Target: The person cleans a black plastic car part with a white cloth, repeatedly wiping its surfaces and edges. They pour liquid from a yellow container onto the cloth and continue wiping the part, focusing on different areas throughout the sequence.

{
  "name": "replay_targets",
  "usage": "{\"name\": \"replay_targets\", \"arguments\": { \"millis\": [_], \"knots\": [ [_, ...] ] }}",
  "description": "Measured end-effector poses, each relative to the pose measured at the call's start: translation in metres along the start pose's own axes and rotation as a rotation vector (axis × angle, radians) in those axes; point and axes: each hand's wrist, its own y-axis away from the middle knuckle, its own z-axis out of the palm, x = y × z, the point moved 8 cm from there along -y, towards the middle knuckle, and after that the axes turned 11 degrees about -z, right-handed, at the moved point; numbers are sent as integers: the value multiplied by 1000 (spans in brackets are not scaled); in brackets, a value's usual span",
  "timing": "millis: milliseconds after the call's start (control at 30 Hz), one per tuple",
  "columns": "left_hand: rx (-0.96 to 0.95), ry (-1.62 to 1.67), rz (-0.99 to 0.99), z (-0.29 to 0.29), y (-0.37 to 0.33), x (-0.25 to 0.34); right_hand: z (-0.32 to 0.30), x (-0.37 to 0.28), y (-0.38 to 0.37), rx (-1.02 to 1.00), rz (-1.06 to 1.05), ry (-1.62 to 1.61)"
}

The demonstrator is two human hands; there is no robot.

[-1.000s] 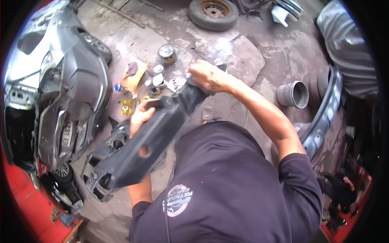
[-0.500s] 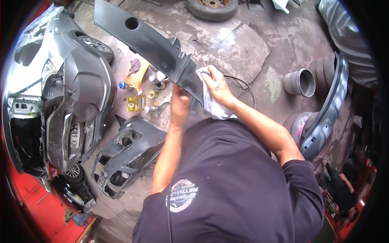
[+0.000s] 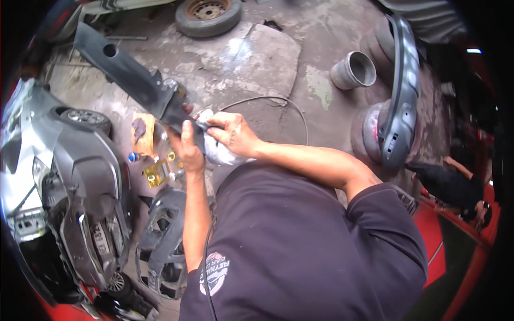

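Note:
A long dark grey plastic car bumper piece (image 3: 131,76), with a round hole near its far end, slants from the upper left toward my body. My left hand (image 3: 187,148) grips its near end, thumb on top; the fingers underneath are mostly hidden. In my right hand (image 3: 235,135) is a bunched white cloth (image 3: 219,153), pinched against the piece's near right edge. Part of the cloth hangs below that hand, in front of my dark shirt.
At left stands a damaged grey car (image 3: 88,160). Bottles and a yellow can (image 3: 157,173) are on the floor beside a bumper cover (image 3: 166,235). A bucket (image 3: 353,70), a wheel (image 3: 209,13), stacked tires and another bumper (image 3: 401,91) lie beyond. A hose crosses the floor; another person is at right.
The view has turned, so the surroundings are shifted. The bumper piece and both hands now appear further left and lower. My right hand remains on the cloth by the near end.

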Motion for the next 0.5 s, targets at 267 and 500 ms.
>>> {"name": "replay_targets", "arguments": {
  "millis": [267,500],
  "knots": [
    [-33,137,-228,-55,-53,27,-99,-84,-30,80,88,-341],
    [-218,524,-512,51,-18,20,-19,-120,-84,23,-714,460]
  ]
}}
